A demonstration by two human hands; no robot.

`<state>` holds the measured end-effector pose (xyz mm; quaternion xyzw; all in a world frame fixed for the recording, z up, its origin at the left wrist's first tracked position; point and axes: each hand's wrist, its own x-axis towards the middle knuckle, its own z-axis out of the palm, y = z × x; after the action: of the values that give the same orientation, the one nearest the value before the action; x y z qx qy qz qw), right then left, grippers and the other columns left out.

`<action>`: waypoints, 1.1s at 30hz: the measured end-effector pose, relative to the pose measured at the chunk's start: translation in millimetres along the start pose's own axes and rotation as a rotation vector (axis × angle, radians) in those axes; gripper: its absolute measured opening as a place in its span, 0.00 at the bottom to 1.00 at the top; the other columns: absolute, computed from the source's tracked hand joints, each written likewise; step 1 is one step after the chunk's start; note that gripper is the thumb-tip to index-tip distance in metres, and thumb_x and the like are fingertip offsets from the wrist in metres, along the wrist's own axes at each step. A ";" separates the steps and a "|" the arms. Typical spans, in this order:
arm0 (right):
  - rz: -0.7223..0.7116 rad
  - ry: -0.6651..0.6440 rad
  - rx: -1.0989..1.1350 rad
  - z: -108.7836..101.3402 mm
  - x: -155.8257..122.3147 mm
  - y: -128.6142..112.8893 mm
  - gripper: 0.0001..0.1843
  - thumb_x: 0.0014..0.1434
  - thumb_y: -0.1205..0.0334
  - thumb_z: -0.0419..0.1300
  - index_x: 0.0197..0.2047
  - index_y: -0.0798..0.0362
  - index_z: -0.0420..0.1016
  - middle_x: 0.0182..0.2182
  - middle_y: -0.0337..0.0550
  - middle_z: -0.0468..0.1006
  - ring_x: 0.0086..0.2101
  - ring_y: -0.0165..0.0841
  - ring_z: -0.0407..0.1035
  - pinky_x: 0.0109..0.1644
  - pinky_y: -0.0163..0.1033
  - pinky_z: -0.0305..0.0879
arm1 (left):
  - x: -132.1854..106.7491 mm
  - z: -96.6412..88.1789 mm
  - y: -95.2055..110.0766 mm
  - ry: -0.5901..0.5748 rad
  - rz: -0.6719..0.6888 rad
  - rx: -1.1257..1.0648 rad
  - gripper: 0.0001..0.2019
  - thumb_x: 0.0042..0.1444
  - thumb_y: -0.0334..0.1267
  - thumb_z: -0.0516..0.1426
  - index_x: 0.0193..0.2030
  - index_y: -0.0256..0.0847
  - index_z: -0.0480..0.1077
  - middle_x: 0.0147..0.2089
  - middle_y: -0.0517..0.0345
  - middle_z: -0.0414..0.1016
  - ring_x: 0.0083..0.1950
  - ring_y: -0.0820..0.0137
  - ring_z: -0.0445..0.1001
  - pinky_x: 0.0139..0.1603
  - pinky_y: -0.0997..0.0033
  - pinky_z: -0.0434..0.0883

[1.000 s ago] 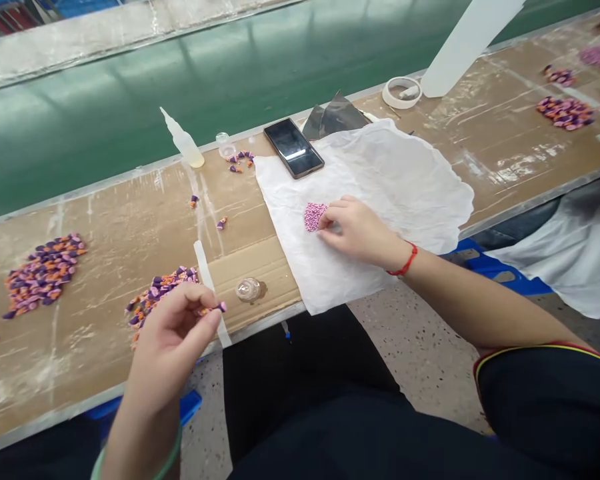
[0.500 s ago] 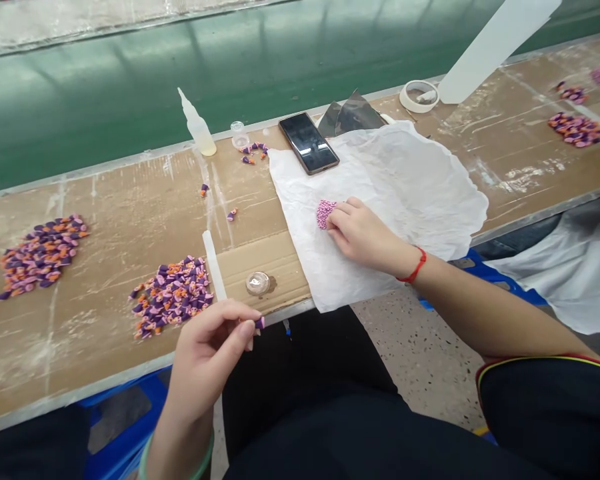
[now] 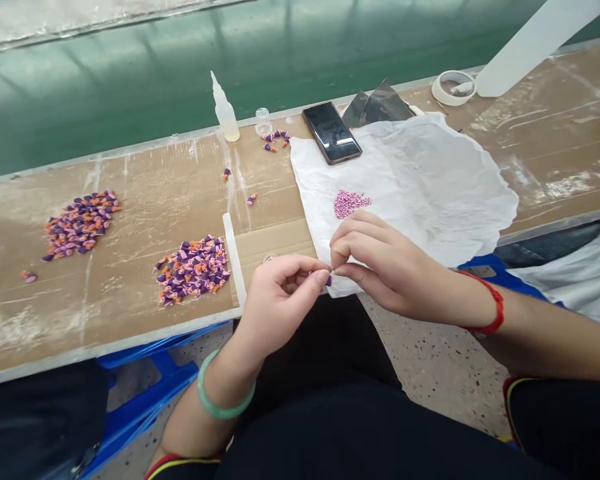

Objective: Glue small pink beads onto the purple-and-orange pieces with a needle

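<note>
My left hand (image 3: 280, 300) pinches a small purple piece (image 3: 328, 281) between thumb and forefinger at the table's front edge. My right hand (image 3: 380, 263) meets it fingertip to fingertip, its fingers pinched together on something too small to make out. Just beyond lies a little heap of pink beads (image 3: 349, 202) on a crumpled white paper sheet (image 3: 430, 180). A pile of purple, orange and pink pieces (image 3: 193, 268) sits left of my left hand.
A second pile of pieces (image 3: 80, 223) lies far left on the cardboard-covered table (image 3: 130, 200). A glue bottle (image 3: 225, 113), a small clear cap (image 3: 263, 121), a phone (image 3: 331, 131) and a tape roll (image 3: 453, 87) stand along the back. A green conveyor belt (image 3: 155, 73) runs behind.
My left hand carried the small piece rightward to the front edge. My right hand left the pink bead heap and came back to meet it. The view shifted right.
</note>
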<state>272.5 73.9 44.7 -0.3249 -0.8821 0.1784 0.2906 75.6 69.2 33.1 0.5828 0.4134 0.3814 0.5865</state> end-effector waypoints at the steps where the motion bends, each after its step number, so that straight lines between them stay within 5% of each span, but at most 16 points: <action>1: -0.010 0.003 -0.015 0.5 0.0 -1.6 0.09 0.68 0.74 0.52 0.37 0.51 0.61 0.33 0.43 0.69 0.36 0.37 0.62 0.42 0.42 0.61 | -0.9 0.6 0.3 -0.003 0.000 -0.014 0.06 0.56 0.34 0.61 0.29 0.36 0.76 0.24 0.59 0.75 0.23 0.78 0.68 0.24 0.79 0.67; 10: -0.033 0.040 -0.094 -0.8 2.7 -13.6 0.10 0.67 0.75 0.52 0.35 0.53 0.62 0.31 0.44 0.69 0.34 0.37 0.60 0.39 0.42 0.62 | -5.5 5.6 -5.5 0.020 -0.021 -0.122 0.11 0.56 0.42 0.64 0.29 0.37 0.74 0.22 0.60 0.73 0.21 0.78 0.65 0.22 0.78 0.65; 16: -0.004 0.024 0.000 -8.3 4.9 -18.8 0.09 0.66 0.75 0.54 0.36 0.52 0.63 0.31 0.41 0.71 0.34 0.35 0.64 0.40 0.41 0.64 | -12.4 7.3 -7.0 0.044 0.194 -0.025 0.06 0.59 0.33 0.60 0.31 0.37 0.76 0.26 0.58 0.76 0.25 0.76 0.70 0.27 0.78 0.68; 22: -0.050 0.135 -0.276 -1.5 0.1 -25.2 0.08 0.69 0.73 0.52 0.39 0.53 0.68 0.32 0.44 0.75 0.34 0.36 0.67 0.39 0.43 0.67 | -17.9 9.9 -11.0 0.151 0.358 0.076 0.05 0.61 0.30 0.59 0.36 0.38 0.78 0.30 0.57 0.79 0.31 0.75 0.73 0.33 0.77 0.71; 27: -0.131 0.149 -0.501 1.8 -1.7 -27.1 0.12 0.70 0.73 0.51 0.34 0.54 0.70 0.31 0.46 0.77 0.33 0.37 0.68 0.36 0.42 0.66 | -20.0 8.6 -7.2 0.139 0.248 0.017 0.06 0.62 0.33 0.59 0.37 0.38 0.78 0.32 0.56 0.81 0.30 0.74 0.75 0.30 0.77 0.71; 33: -0.247 0.001 -0.571 -8.3 4.2 -27.7 0.19 0.73 0.72 0.46 0.33 0.56 0.72 0.30 0.47 0.76 0.32 0.36 0.67 0.35 0.42 0.64 | -17.0 -0.7 4.9 0.045 0.172 0.074 0.07 0.60 0.33 0.59 0.32 0.37 0.77 0.28 0.57 0.78 0.26 0.75 0.72 0.27 0.78 0.69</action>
<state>262.2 57.8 66.6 -0.2839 -0.9293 -0.1134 0.2073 68.9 53.8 38.7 0.6288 0.3884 0.4278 0.5203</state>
